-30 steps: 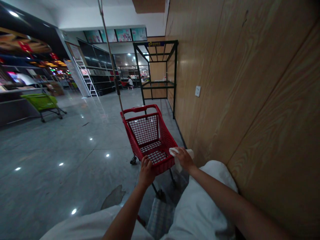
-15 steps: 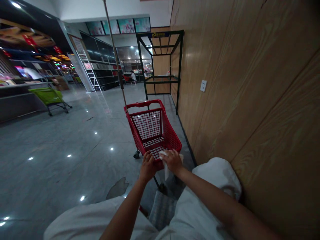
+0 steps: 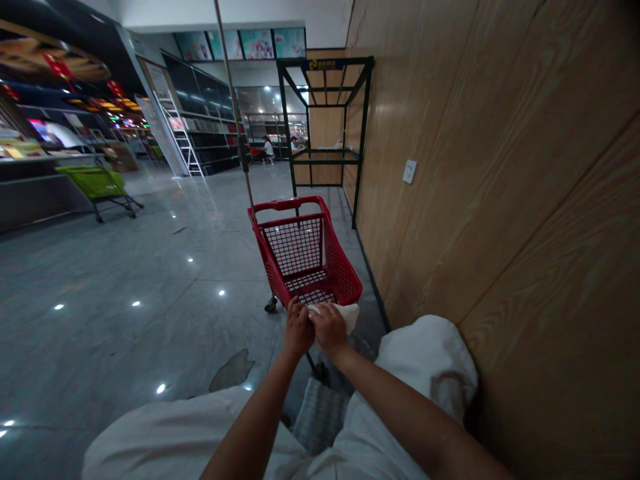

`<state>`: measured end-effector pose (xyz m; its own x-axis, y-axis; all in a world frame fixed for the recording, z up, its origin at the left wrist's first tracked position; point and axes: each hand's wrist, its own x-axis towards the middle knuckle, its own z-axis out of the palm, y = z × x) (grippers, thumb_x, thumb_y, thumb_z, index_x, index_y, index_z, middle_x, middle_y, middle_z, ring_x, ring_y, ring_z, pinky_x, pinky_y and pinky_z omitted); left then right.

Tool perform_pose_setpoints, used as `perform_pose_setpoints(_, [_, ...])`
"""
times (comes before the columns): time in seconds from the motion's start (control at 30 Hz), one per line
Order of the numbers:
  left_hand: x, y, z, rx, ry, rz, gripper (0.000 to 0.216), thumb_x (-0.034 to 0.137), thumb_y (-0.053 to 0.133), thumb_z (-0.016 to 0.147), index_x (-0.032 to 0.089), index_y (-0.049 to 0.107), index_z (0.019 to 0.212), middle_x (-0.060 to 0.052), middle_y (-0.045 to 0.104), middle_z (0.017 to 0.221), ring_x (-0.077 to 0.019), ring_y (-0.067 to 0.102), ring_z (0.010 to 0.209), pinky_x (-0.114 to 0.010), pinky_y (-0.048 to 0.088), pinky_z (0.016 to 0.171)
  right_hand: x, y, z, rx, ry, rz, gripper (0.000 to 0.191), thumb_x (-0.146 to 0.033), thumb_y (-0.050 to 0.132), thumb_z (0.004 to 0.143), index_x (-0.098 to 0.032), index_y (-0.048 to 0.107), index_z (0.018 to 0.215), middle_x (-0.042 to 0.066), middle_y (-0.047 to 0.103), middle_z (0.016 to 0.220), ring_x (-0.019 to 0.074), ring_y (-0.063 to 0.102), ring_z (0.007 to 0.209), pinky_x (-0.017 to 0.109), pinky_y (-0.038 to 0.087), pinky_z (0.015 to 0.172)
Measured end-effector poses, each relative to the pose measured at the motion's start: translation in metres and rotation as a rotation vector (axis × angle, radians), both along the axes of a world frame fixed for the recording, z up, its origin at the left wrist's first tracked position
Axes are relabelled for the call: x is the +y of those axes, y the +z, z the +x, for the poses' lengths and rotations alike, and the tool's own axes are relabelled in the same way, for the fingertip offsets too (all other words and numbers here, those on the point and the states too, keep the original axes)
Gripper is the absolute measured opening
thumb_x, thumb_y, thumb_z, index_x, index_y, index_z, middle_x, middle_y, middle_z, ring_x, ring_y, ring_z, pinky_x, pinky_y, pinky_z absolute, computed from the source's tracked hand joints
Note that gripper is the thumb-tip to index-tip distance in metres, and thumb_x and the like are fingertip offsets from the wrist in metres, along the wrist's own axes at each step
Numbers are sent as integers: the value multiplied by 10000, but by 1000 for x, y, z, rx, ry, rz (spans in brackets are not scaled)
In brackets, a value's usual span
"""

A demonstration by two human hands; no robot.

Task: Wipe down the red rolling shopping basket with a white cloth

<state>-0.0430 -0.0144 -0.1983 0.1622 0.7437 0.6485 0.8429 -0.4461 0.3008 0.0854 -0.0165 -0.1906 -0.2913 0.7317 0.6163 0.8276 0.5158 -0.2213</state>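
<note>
Right in front of me stands a red shopping cart (image 3: pixel 345 267) with a plastic grid basket. At its near rim my left hand (image 3: pixel 299 329) is closed, its fingers wrapped over the edge. Beside it, almost touching, my right hand (image 3: pixel 329 327) grips a white cloth (image 3: pixel 350 315) against the same rim. Part of the cloth sticks out to the right of my knuckles. My fingertips are partly hidden behind the backs of my hands. A thin pole (image 3: pixel 231 87) rises from the cart's far left corner.
A wood-panelled wall (image 3: pixel 480 167) with a socket (image 3: pixel 409 171) runs close on my right. Behind the cart stands a dark metal frame (image 3: pixel 326 161). On the left are a green cart (image 3: pixel 97 183) and a counter. A white ladder (image 3: pixel 183 137) leans near shelves; people sit far back.
My right hand has slid left along the near rim, up to my left hand, with the cloth. The cloth now spreads out to the right. My left hand stays about where it was.
</note>
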Motion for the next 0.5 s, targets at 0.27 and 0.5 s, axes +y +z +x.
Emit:
perform_pose_setpoints(0.27, [-3, 6, -19, 54, -89, -62, 206, 68, 521, 702, 205, 530, 856, -86, 545, 1067, -272, 332, 1340, -458, 435, 1049, 19, 11, 95, -144, 42, -11, 358, -170, 513, 924, -308, 594, 1244, 54, 617, 1234, 221, 526, 1132, 497, 299, 1081])
perform_pose_setpoints(0.5, [2, -1, 15, -14, 21, -25, 237, 80, 536, 712, 189, 542, 923, -115, 536, 1058, -307, 308, 1359, -508, 400, 1079, 11, 2, 44, -42, 59, 9, 281, -183, 501, 933, -237, 649, 1165, 72, 647, 1180, 212, 552, 1121, 417, 390, 1041])
